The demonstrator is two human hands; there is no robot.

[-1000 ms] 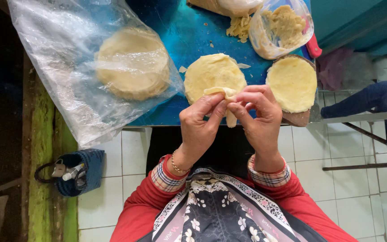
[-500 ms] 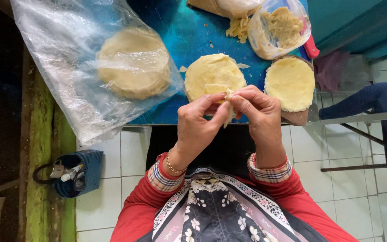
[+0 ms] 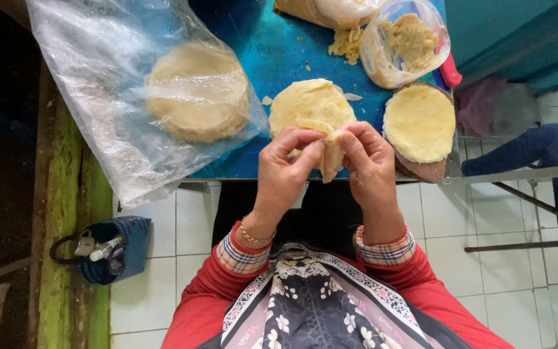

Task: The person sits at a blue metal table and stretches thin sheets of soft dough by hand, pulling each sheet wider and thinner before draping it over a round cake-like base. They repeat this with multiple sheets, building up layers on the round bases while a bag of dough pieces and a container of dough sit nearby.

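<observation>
The folded piece of pale dough (image 3: 330,155) is now pinched more tightly than a second ago between the fingertips of the left hand (image 3: 285,171) and right hand (image 3: 372,168), held over the table edge. The fold looks nearly sealed. A flat dough round (image 3: 308,103) lies at twelve o'clock, another on a wooden board (image 3: 421,169) at two o'clock.

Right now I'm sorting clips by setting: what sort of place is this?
Probably a small food-prep spot, home or stall: dough rounds on a blue table, a bagged stack, white floor tiles.
</observation>
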